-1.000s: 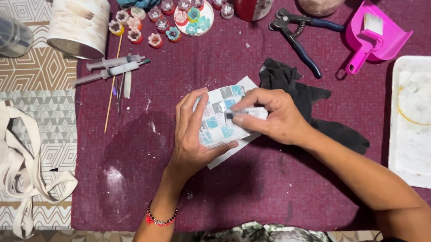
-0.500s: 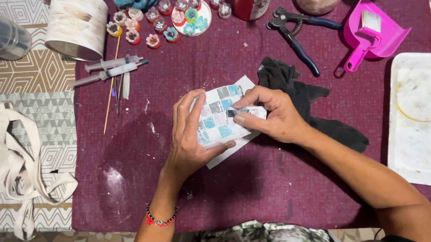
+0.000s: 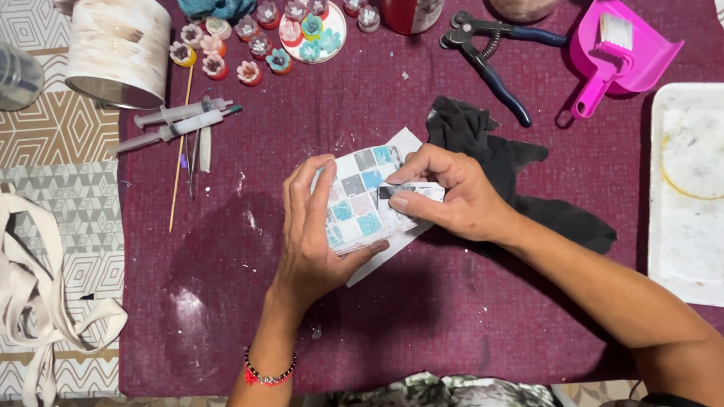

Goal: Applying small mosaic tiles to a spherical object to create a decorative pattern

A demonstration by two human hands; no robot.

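Observation:
A small square mosaic piece [image 3: 358,197] with grey, blue, pink and white tiles lies on a white paper sheet [image 3: 381,260] in the middle of a dark red cloth [image 3: 432,322]. My left hand [image 3: 314,230] grips its left and lower edge, fingers curled over the tiles. My right hand [image 3: 451,195] presses on its right edge, pinching a small whitish tile [image 3: 420,193] between thumb and fingers against the mosaic. The right part of the mosaic is hidden under that hand.
A black rag [image 3: 490,157] lies right of the hands. Tile nippers [image 3: 486,56], a pink dustpan with brush [image 3: 616,50], a white tray [image 3: 703,188], small flower-shaped pots [image 3: 257,45], syringes [image 3: 175,126], a wooden skewer [image 3: 180,146], a tin can [image 3: 119,47] and a cloth bag [image 3: 24,283] surround them.
Both hands stay on the mosaic piece. The right hand's fingers shifted slightly along its right edge; the piece has hardly moved.

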